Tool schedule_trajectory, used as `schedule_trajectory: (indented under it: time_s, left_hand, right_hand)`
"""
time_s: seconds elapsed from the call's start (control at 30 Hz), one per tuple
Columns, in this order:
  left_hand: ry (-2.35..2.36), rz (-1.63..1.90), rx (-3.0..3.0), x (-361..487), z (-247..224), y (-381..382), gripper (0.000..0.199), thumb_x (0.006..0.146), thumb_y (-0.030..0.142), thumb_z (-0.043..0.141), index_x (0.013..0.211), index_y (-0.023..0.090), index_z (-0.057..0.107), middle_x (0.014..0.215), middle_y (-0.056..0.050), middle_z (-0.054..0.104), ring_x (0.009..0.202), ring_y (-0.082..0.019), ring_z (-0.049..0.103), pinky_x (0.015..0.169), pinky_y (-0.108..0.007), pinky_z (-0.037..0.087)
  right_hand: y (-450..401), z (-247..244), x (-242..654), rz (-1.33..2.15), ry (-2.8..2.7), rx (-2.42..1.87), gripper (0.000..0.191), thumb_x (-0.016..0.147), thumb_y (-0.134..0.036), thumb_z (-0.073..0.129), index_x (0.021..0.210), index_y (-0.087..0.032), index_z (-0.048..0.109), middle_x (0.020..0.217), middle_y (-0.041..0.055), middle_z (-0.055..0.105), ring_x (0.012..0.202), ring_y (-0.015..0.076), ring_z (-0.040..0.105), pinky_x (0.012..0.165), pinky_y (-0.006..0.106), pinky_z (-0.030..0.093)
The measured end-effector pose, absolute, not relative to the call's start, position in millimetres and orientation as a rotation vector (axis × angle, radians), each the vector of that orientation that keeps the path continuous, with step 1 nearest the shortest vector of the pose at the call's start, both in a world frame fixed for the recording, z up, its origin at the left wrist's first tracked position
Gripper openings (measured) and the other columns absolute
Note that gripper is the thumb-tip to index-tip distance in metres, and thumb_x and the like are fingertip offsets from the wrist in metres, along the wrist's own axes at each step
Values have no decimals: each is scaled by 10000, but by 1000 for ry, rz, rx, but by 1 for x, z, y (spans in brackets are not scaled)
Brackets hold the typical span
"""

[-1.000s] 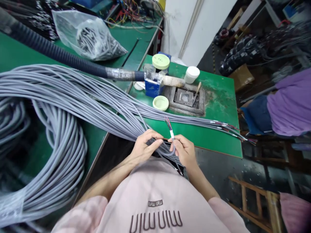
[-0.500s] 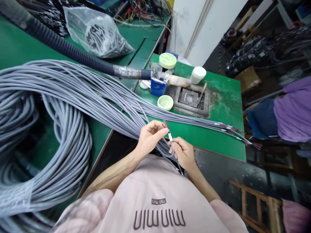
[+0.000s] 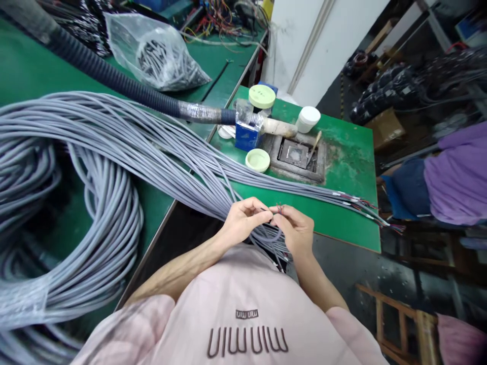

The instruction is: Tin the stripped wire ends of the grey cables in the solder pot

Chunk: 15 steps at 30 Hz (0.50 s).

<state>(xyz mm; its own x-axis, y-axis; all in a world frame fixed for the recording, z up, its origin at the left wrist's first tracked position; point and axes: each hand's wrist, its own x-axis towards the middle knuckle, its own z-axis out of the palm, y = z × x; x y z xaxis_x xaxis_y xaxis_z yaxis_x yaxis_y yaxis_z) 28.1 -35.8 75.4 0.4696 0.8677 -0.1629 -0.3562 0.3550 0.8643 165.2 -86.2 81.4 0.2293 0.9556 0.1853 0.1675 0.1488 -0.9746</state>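
Note:
My left hand [image 3: 245, 220] and my right hand [image 3: 296, 229] meet at the fingertips in front of my chest. Between them is the end of a grey cable, its thin coloured wires [image 3: 280, 208] fanning up above my right fingers. The left thumb and forefinger pinch the cable end; the right thumb and forefinger pinch the wires. My fingers hide much of the cable end. Below the hands hang more grey cable ends [image 3: 274, 243]. A large bundle of grey cables [image 3: 171, 167] runs in from the left, part of it lying across the bench to wire ends [image 3: 359, 204] at the right.
Beyond my hands are a solder pot [image 3: 299, 154] with a stick in it, an extraction hose [image 3: 152, 101] on a blue box [image 3: 247, 136], a pale green lid [image 3: 257, 160] and a white tub [image 3: 308, 118]. A bag of cable pieces [image 3: 163, 61] lies farther back. A person in purple [image 3: 456, 177] is at right.
My right hand has moved up from the grey sheath to the wire ends. My left hand has shifted slightly right and down, and the fingertips of both hands now meet.

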Motion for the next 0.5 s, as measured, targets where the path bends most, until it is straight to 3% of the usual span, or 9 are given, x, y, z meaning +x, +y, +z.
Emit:
schedule_trajectory:
  time_s: [0.13, 0.3, 0.5]
  left_hand:
    - [710, 899, 895, 29, 75, -36, 288, 620, 381, 819, 655, 151, 650, 608, 11, 657, 565, -94, 581, 583, -225, 476]
    - [731, 960, 1006, 31, 72, -37, 223, 653, 338, 800, 674, 152, 680, 619, 7, 658, 578, -88, 567, 591, -221, 463]
    - [695, 953, 811, 41, 63, -37, 344, 581, 427, 825, 653, 157, 626, 598, 18, 655, 548, -110, 605, 584, -249, 504]
  right_hand:
    - [-87, 80, 170, 662, -1252, -1182, 119, 773, -200, 681, 839, -286, 731, 784, 0, 713, 728, 161, 636, 646, 310, 516]
    - [-86, 80, 176, 616, -1311, -1218, 119, 779, -161, 673, 796, -269, 719, 770, -2, 695, 717, 156, 636, 647, 312, 518]
    - [-77, 81, 173, 594, -1278, -1226, 81, 780, -178, 673, 727, -237, 689, 729, -6, 668, 684, 143, 612, 633, 294, 499]
